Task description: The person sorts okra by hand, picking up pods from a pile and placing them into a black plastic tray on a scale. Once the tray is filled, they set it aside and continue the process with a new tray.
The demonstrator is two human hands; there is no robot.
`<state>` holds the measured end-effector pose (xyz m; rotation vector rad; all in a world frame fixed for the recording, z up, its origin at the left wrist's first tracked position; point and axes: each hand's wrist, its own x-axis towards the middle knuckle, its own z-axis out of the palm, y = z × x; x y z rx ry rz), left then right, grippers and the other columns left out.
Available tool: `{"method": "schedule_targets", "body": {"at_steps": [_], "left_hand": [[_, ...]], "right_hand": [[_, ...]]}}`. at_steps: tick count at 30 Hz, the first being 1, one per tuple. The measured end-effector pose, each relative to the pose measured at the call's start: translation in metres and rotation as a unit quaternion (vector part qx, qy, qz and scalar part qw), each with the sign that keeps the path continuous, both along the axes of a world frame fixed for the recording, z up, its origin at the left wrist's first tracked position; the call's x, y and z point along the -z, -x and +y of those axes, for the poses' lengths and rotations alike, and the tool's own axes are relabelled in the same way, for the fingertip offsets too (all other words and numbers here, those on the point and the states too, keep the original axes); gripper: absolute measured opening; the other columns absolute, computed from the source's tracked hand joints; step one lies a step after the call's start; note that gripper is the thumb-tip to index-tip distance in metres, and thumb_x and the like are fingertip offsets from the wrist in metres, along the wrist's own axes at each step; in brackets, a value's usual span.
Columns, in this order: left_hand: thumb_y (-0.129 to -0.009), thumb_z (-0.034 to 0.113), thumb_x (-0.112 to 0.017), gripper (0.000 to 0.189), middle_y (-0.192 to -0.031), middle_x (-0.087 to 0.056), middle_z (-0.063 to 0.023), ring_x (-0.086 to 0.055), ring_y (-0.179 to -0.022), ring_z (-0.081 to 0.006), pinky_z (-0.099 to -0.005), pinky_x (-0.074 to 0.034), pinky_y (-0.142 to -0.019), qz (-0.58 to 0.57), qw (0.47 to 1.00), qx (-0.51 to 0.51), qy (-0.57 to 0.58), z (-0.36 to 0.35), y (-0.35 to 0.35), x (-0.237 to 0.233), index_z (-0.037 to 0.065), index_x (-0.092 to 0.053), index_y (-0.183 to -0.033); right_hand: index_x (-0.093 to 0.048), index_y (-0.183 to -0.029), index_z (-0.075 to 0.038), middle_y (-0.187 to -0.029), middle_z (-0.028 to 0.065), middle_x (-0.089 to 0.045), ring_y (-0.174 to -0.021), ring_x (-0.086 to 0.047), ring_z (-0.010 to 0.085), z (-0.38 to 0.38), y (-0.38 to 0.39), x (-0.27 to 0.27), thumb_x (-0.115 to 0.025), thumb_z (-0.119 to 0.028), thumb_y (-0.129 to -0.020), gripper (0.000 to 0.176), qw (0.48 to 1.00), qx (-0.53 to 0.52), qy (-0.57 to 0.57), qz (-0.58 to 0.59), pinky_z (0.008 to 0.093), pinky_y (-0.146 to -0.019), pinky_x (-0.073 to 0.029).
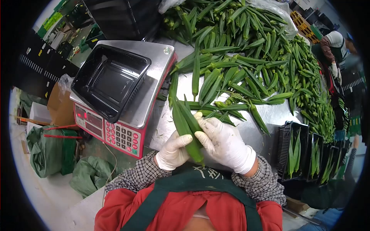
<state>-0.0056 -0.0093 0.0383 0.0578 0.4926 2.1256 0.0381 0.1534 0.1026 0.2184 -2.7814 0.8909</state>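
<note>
Both my hands wear white gloves and meet in front of my apron around a few okra pods (184, 121). My left hand (174, 151) is closed on the lower part of the pods, its thumb lying across them. From the other side my right hand (223, 140) pinches the same pods with thumb and fingers. Just beyond, more okra (239, 54) lies in a large heap on the metal table (154, 134). To the left, an empty black plastic tray (115, 82) sits tilted on a weighing scale (158, 69) with a red-lit display.
Several black trays (293, 150) holding okra stand at the right. A stack of black trays (123, 19) rises behind the scale. Green bags (46, 150) lie at the lower left. Another person (335, 50) with gloved hands stands at the far right.
</note>
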Motion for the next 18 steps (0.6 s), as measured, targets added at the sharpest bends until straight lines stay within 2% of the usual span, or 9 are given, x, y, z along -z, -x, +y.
{"method": "schedule_targets", "body": {"at_steps": [2,3,5,7,10,14,15,17,18], "left_hand": [[-0.085,0.019,-0.060,0.062,-0.128,-0.048,-0.0131,-0.050,-0.117,-0.0244,-0.0389,-0.041,-0.100,-0.044,0.999,0.002,0.005,-0.004,-0.001,0.004,0.004,-0.030,-0.137],[-0.085,0.018,-0.060,0.060,-0.126,-0.050,-0.0134,-0.052,-0.114,-0.0246,-0.0393,-0.042,-0.099,-0.046,0.999,0.007,-0.008,-0.008,-0.001,0.009,0.004,-0.031,-0.136],[-0.086,0.018,-0.059,0.057,-0.120,-0.055,-0.0140,-0.056,-0.109,-0.0249,-0.0402,-0.046,-0.095,-0.049,0.998,0.019,-0.033,-0.017,-0.001,0.019,0.003,-0.033,-0.134],[-0.086,0.016,-0.059,0.055,-0.115,-0.058,-0.0145,-0.060,-0.102,-0.0256,-0.0416,-0.048,-0.093,-0.061,0.998,0.009,-0.029,-0.020,-0.004,0.016,0.003,-0.034,-0.134],[-0.086,0.016,-0.059,0.055,-0.115,-0.057,-0.0144,-0.059,-0.103,-0.0257,-0.0416,-0.048,-0.093,-0.065,0.997,0.011,-0.026,-0.025,-0.005,0.013,0.003,-0.035,-0.134],[-0.086,0.018,-0.060,0.055,-0.116,-0.057,-0.0145,-0.059,-0.104,-0.0260,-0.0418,-0.048,-0.093,-0.063,0.998,0.005,-0.020,-0.028,-0.005,0.013,0.002,-0.036,-0.133],[-0.086,0.018,-0.060,0.055,-0.116,-0.057,-0.0146,-0.059,-0.104,-0.0260,-0.0417,-0.048,-0.093,-0.059,0.998,0.005,-0.022,-0.027,-0.003,0.013,0.002,-0.036,-0.133],[-0.086,0.020,-0.060,0.055,-0.116,-0.057,-0.0150,-0.059,-0.104,-0.0264,-0.0422,-0.047,-0.093,-0.055,0.998,-0.001,-0.031,-0.025,-0.002,0.013,0.001,-0.036,-0.133],[-0.086,0.020,-0.060,0.055,-0.116,-0.057,-0.0152,-0.059,-0.104,-0.0266,-0.0425,-0.047,-0.093,-0.056,0.998,-0.004,-0.033,-0.025,-0.003,0.013,0.001,-0.036,-0.133]], "right_hand": [[-0.062,-0.105,-0.005,-0.080,0.0108,-0.058,-0.067,-0.061,0.0259,0.000,0.000,0.002,-0.061,-0.016,-0.083,0.024,1.000,-0.023,-0.001,-0.012,0.0345,-0.059,-0.050],[-0.062,-0.104,-0.006,-0.081,0.0100,-0.057,-0.067,-0.061,0.0250,0.011,0.007,0.003,-0.060,-0.014,-0.084,0.022,0.996,-0.044,0.083,-0.004,0.0329,-0.058,-0.050],[-0.060,-0.107,-0.007,-0.089,0.0115,-0.058,-0.075,-0.061,0.0258,0.025,0.029,0.004,-0.058,-0.009,-0.082,0.025,0.996,0.063,-0.027,0.058,0.0351,-0.064,-0.050],[-0.059,-0.111,-0.009,-0.108,0.0158,-0.058,-0.087,-0.060,0.0280,0.040,0.058,0.018,-0.056,-0.005,-0.077,0.034,0.967,0.075,-0.212,0.116,0.0378,-0.072,-0.048],[-0.057,-0.113,-0.010,-0.123,0.0212,-0.052,-0.093,-0.058,0.0296,0.039,0.080,0.049,-0.056,-0.005,-0.072,0.041,0.928,0.065,-0.364,0.051,0.0390,-0.076,-0.046],[-0.056,-0.111,-0.010,-0.125,0.0225,-0.051,-0.091,-0.058,0.0286,0.047,0.086,0.052,-0.057,-0.008,-0.070,0.041,0.942,0.059,-0.325,0.064,0.0376,-0.072,-0.045],[-0.055,-0.112,-0.007,-0.123,0.0224,-0.052,-0.091,-0.058,0.0300,0.052,0.083,0.047,-0.061,-0.007,-0.068,0.044,0.956,0.057,-0.276,0.084,0.0402,-0.077,-0.046],[-0.053,-0.113,-0.003,-0.115,0.0210,-0.056,-0.092,-0.059,0.0286,0.060,0.074,0.035,-0.064,-0.005,-0.069,0.046,0.966,0.083,-0.128,0.208,0.0380,-0.080,-0.047],[-0.051,-0.117,0.000,-0.109,0.0173,-0.059,-0.094,-0.061,0.0240,0.059,0.067,0.025,-0.065,-0.006,-0.074,0.045,0.977,0.093,0.099,0.165,0.0320,-0.081,-0.049]]}}
